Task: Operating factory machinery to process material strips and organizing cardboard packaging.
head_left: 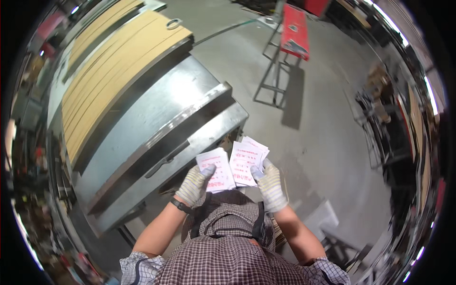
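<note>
Both of my hands wear pale striped work gloves and are held in front of my checked apron [223, 256]. My left hand [194, 184] grips a stack of white paper cards [216, 166] with red print, its thumb lying across the top one. In my right hand [271, 186] is a second bunch of similar printed cards [244, 161], fanned out so several edges show at the upper right. The two bunches meet side by side, tilted slightly apart at the top. The fingers beneath the cards are hidden.
To my left stands a metal workbench [166, 95] with a raised steel bar [190, 111] and yellowish boards [109, 61]. A roll of tape [174, 23] lies on the boards. Ahead is a red-topped stand [294, 35] on metal legs. Racks with dark clutter [380, 109] line the right side.
</note>
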### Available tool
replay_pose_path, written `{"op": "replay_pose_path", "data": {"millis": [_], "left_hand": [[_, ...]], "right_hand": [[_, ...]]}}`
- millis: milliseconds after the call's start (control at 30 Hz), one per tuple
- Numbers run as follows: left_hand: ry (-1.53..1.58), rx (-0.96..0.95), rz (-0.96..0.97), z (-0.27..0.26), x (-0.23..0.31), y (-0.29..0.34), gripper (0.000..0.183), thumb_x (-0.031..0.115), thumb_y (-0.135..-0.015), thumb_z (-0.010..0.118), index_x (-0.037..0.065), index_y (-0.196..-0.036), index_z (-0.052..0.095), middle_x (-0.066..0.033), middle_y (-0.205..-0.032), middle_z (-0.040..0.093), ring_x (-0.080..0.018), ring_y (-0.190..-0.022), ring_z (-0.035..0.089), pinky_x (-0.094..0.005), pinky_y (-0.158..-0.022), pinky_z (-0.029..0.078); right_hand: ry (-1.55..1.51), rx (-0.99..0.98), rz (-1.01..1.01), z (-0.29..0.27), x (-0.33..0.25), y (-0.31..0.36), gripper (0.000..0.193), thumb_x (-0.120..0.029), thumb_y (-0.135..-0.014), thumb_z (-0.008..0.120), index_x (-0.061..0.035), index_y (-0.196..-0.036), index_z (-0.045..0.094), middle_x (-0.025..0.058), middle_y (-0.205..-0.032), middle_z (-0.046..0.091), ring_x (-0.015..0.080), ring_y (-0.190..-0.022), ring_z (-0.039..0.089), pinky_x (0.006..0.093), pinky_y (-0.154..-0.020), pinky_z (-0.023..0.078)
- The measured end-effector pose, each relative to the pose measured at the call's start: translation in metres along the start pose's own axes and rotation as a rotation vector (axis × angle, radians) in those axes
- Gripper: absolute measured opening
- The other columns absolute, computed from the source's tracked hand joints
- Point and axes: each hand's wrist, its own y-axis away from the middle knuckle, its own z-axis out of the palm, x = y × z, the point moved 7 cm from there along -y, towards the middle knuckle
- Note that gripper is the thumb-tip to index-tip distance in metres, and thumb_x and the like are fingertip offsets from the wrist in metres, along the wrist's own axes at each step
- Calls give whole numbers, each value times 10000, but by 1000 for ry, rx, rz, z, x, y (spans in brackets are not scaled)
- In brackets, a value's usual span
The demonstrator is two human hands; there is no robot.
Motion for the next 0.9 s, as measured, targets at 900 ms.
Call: {"op": "replay_pose_path", "data": {"millis": [900], "left_hand": [[-1347, 837, 271, -94, 112, -79, 372, 222, -806, 645, -6, -1099, 626, -191, -1036, 663, -346, -893, 638, -419, -795, 504]], "right_hand": [[-888, -1032, 739, -103, 97, -300, 271, -258, -972, 568, -18, -1093, 603, 80, -995, 655, 194, -903, 644, 315, -782, 546]]}}
